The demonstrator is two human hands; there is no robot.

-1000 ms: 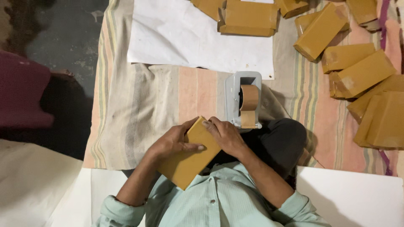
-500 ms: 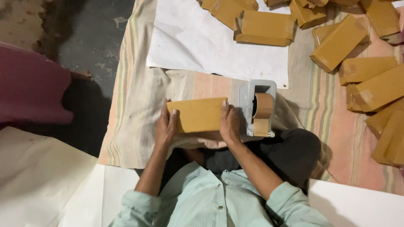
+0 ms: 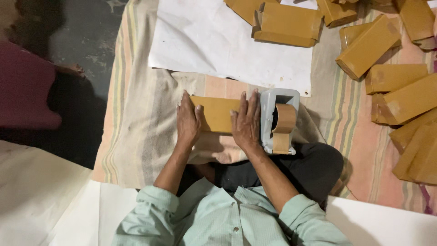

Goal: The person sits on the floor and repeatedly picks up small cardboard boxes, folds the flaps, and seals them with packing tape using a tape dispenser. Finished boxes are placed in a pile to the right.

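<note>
Fingers of both hands, left [image 3: 187, 122] and right [image 3: 246, 122], press flat on brown box [image 3: 217, 114]; long axis left-right.

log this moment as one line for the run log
left hand flat on left end of flat tan cardboard box | right hand flat on right end | grey tape dispenser beside right hand | box on striped cloth

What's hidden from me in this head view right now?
- Brown box: both ends covered by the left hand and right hand; its underside faces the striped cloth.
- Tape dispenser: near side hidden behind the right hand.
- Stacked boxes: cut off by the right edge.
</note>
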